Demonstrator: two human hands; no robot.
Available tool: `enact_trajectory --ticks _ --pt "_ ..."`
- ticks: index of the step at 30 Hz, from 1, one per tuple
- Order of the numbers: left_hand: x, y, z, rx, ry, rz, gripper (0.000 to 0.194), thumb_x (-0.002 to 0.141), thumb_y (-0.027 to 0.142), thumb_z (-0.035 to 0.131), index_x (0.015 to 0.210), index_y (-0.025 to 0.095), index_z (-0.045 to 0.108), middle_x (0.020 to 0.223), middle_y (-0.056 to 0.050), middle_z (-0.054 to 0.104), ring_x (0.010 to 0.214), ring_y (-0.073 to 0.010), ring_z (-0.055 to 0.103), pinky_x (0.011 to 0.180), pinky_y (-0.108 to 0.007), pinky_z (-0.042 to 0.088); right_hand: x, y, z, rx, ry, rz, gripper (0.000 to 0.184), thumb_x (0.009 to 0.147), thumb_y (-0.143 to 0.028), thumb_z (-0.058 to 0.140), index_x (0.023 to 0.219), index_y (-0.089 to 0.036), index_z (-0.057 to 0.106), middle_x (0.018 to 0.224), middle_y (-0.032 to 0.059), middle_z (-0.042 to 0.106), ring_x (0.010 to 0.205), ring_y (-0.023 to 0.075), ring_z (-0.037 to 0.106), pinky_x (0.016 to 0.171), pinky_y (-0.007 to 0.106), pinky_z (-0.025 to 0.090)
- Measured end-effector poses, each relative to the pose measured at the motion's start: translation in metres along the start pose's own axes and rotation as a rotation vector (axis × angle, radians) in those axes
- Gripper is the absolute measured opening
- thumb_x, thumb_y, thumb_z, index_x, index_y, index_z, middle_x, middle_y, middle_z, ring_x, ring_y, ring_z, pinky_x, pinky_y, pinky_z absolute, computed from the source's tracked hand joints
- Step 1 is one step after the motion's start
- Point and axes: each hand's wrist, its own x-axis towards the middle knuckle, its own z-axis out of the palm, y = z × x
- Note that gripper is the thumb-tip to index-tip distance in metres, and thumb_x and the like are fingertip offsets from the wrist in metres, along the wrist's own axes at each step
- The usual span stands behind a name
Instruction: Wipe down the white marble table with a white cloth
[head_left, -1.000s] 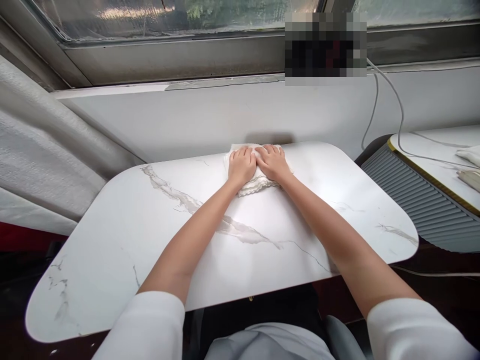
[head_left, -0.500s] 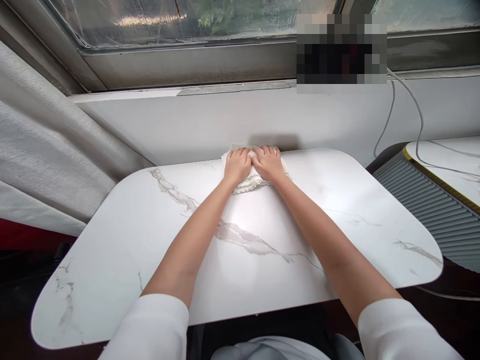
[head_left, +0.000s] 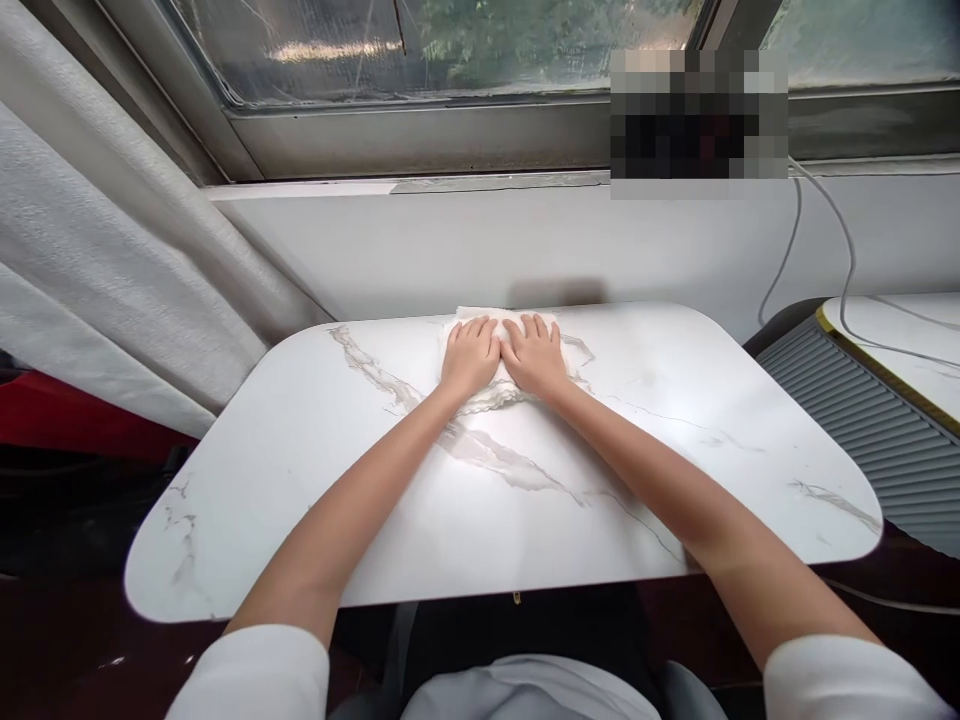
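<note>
Left hand (head_left: 471, 355): rests palm down on the white cloth (head_left: 495, 398), with fingers spread slightly and pointing toward the wall (head_left: 420, 250).
Left grip: open and flat, not closed around any fold.
Right hand (head_left: 534, 355): rests palm down on the same cloth, just beside the left, with thumbs nearly meeting.
Right grip: open and flat, fingers extended over the cloth.
Cloth: lies folded beneath both hands, at the far edge of the tabletop (head_left: 247, 450), with a ruffled edge showing toward the person.
Tabletop: spreads white with grey-brown veining and rounded corners, close to the wall.
Arms: reach forward over the tabletop from white sleeves (head_left: 262, 665).
Curtain (head_left: 112, 190): hangs in pale folds at the left, above red fabric (head_left: 75, 415).
Window (head_left: 510, 45): runs above the wall, with a pixelated patch (head_left: 697, 120) in front; impossible to make out.
Cable (head_left: 850, 250): drops from beside the patch and trails across a second table (head_left: 907, 330) with a ribbed side, at the right.
</note>
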Motion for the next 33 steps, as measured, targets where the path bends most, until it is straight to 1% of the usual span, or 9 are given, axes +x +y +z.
enact_trajectory --ticks 6,8,13,18,21,25,28,31,33 --pt "-0.047 0.021 -0.008 -0.012 -0.031 0.051 0.047 0.098 0.024 0.028 0.139 0.016 0.05 0.15 -0.008 0.048 0.142 -0.021 0.039 0.123 -0.043 0.021 -0.057 -0.004 -0.015 -0.068 -0.029 0.005 0.053 0.101 -0.034 0.027 0.149 -0.016 0.042 0.154 0.0183 0.037 0.146 0.0347 0.026 0.117 0.057 0.017" --pt "-0.071 0.029 -0.013 -0.01 -0.051 0.054 0.048 0.098 0.024 0.028 0.14 0.015 0.048 0.151 -0.01 0.046 0.144 -0.0222 0.037 0.123 -0.045 0.021 -0.082 -0.006 -0.02 -0.08 -0.026 -0.022 0.053 0.101 -0.034 0.027 0.148 -0.015 0.042 0.154 0.0188 0.037 0.146 0.035 0.026 0.116 0.058 0.018" --pt "-0.142 0.046 -0.032 -0.012 -0.099 0.085 0.051 0.098 0.029 0.027 0.146 0.02 0.042 0.155 -0.008 0.04 0.147 -0.0235 0.03 0.125 -0.05 0.02 -0.15 -0.016 -0.031 -0.049 -0.048 -0.117 0.057 0.099 -0.037 0.026 0.15 -0.016 0.042 0.155 0.0166 0.037 0.148 0.0359 0.02 0.116 0.062 0.017" --pt "-0.199 0.046 -0.052 -0.031 -0.149 0.114 0.054 0.099 0.03 0.026 0.15 0.019 0.036 0.158 -0.008 0.034 0.149 -0.0229 0.024 0.125 -0.052 0.02 -0.197 -0.038 -0.04 0.012 -0.083 -0.165 0.06 0.096 -0.04 0.031 0.15 -0.016 0.043 0.155 0.018 0.036 0.149 0.0387 0.016 0.117 0.067 0.012" --pt "-0.217 0.038 -0.06 -0.04 -0.137 0.092 0.054 0.099 0.029 0.026 0.152 0.024 0.033 0.158 -0.006 0.034 0.149 -0.0219 0.024 0.125 -0.053 0.022 -0.207 -0.053 -0.039 0.035 -0.091 -0.172 0.061 0.094 -0.04 0.035 0.151 -0.018 0.042 0.154 0.0161 0.038 0.148 0.0399 0.017 0.116 0.069 0.012" --pt "-0.223 0.019 -0.067 -0.063 -0.127 0.039 0.052 0.099 0.03 0.024 0.149 0.026 0.037 0.156 -0.004 0.039 0.148 -0.0206 0.029 0.125 -0.051 0.022 -0.202 -0.074 -0.036 0.038 -0.113 -0.204 0.062 0.094 -0.039 0.036 0.15 -0.014 0.043 0.153 0.0196 0.039 0.146 0.0461 0.02 0.114 0.073 0.011" --pt "-0.217 0.002 -0.073 -0.101 -0.131 0.023 0.05 0.1 0.034 0.022 0.146 0.029 0.042 0.153 -0.002 0.044 0.145 -0.0182 0.034 0.125 -0.047 0.022 -0.192 -0.092 -0.037 0.009 -0.158 -0.22 0.063 0.093 -0.037 0.035 0.15 -0.01 0.042 0.151 0.0214 0.041 0.143 0.0488 0.025 0.114 0.072 0.01" --pt "-0.204 -0.016 -0.077 -0.121 -0.161 0.048 0.05 0.1 0.034 0.021 0.142 0.027 0.047 0.15 -0.002 0.048 0.143 -0.0173 0.037 0.124 -0.043 0.022 -0.176 -0.107 -0.036 -0.054 -0.201 -0.237 0.065 0.093 -0.035 0.036 0.147 -0.001 0.042 0.145 0.026 0.046 0.137 0.0496 0.035 0.117 0.068 0.01" --pt "-0.191 -0.027 -0.077 -0.104 -0.165 0.052 0.05 0.099 0.033 0.022 0.14 0.025 0.049 0.149 -0.002 0.049 0.142 -0.0173 0.038 0.124 -0.042 0.023 -0.16 -0.112 -0.032 -0.096 -0.2 -0.271 0.065 0.093 -0.034 0.034 0.145 0.004 0.042 0.142 0.0295 0.047 0.132 0.0506 0.039 0.114 0.069 0.013"
